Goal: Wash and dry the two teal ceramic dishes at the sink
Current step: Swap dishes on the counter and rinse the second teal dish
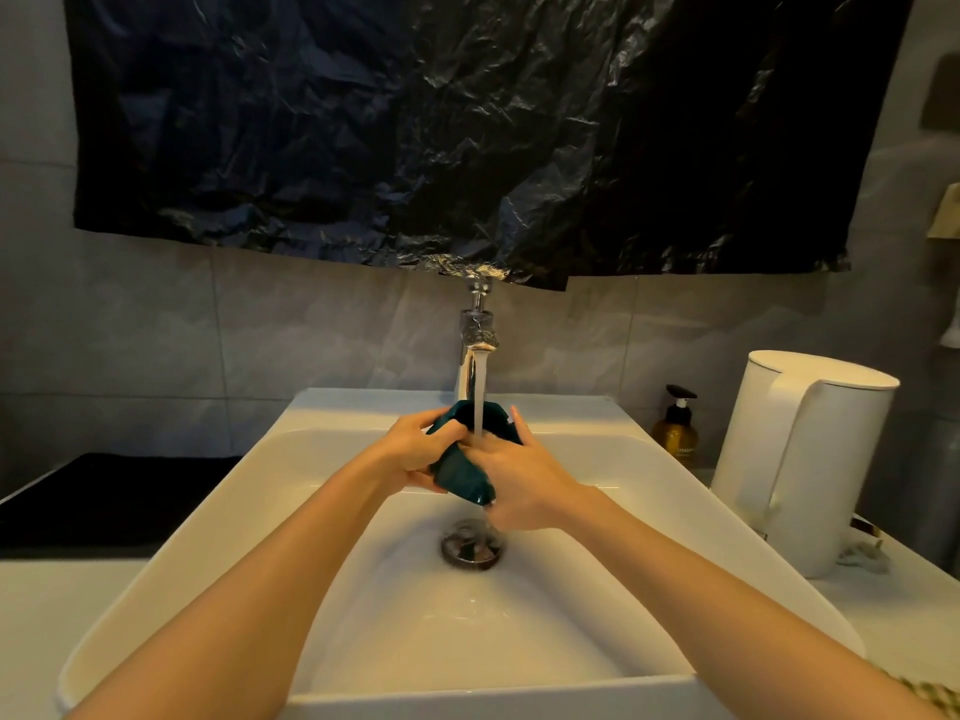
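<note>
A teal ceramic dish (462, 472) is held tilted over the white sink (218, 511), under water running from the chrome tap (475, 350). My left hand (415, 452) grips its left edge, thumb curled over the rim. My right hand (519, 475) holds the dish from the right, its fingers reaching up the dish's right side. The stream lands between my hands and runs down to the drain (472, 545). Only this one teal dish is in view.
A white kettle (795, 459) stands on the counter to the right, with an amber pump bottle (676, 431) behind it. A black mat (104, 496) lies left of the basin. Black plastic sheeting (441, 122) covers the wall above the tap.
</note>
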